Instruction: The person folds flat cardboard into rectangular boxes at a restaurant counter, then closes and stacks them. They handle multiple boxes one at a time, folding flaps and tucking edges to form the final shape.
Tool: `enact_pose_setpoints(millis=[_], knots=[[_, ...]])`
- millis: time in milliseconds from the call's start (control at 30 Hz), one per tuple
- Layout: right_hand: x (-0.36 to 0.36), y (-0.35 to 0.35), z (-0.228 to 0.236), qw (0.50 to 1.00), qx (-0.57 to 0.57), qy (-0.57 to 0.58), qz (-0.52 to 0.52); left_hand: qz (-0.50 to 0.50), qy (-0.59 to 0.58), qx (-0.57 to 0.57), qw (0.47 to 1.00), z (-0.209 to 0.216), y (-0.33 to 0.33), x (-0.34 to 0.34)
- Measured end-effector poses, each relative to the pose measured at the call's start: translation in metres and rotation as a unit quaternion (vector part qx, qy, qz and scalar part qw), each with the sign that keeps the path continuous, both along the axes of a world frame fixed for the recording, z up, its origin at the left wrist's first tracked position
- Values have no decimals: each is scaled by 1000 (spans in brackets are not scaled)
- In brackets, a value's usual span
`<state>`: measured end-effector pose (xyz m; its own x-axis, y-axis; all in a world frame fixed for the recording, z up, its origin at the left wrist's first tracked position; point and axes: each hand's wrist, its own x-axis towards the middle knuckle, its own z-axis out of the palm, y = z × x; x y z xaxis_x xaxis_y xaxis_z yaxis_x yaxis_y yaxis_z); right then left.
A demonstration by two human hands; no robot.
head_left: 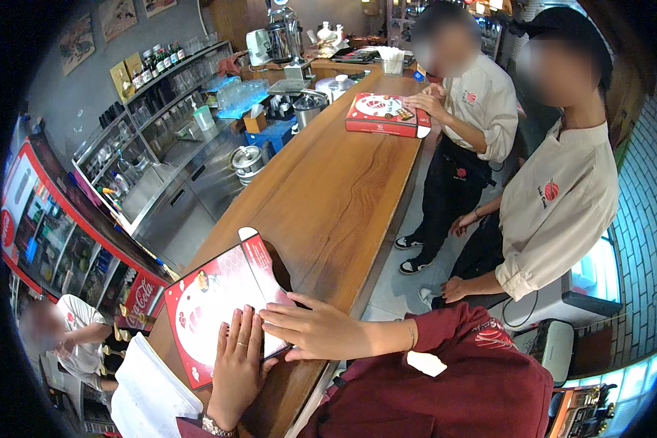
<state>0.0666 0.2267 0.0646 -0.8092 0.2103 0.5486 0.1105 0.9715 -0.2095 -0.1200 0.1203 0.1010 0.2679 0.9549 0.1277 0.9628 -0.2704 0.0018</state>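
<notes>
A red and white printed cardboard box lies near me on the wooden counter, with a side flap standing up at its far right corner. My left hand, wearing a ring and a wrist watch, rests flat on the box with its fingers stretched out. Coming in from the right, my right hand lies over the box's near right edge. Its fingers are extended, and their tips meet the left hand. What is under both palms is hidden.
The wooden counter runs away from me. Farther along it, a co-worker's hands touch a similar red box. Another person stands at the right. White paper sheets lie at the near left. A steel pot stands beyond the counter's left edge.
</notes>
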Motion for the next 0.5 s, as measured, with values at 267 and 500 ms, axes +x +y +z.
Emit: enact_pose_setpoints(millis=[267,500], knots=[[-1,5,-15,992,117,27,-33,9,-5,12,1000,1,3,6],[48,8,4,964,-220,40,-144,38,22,24,999,5,-1,10]])
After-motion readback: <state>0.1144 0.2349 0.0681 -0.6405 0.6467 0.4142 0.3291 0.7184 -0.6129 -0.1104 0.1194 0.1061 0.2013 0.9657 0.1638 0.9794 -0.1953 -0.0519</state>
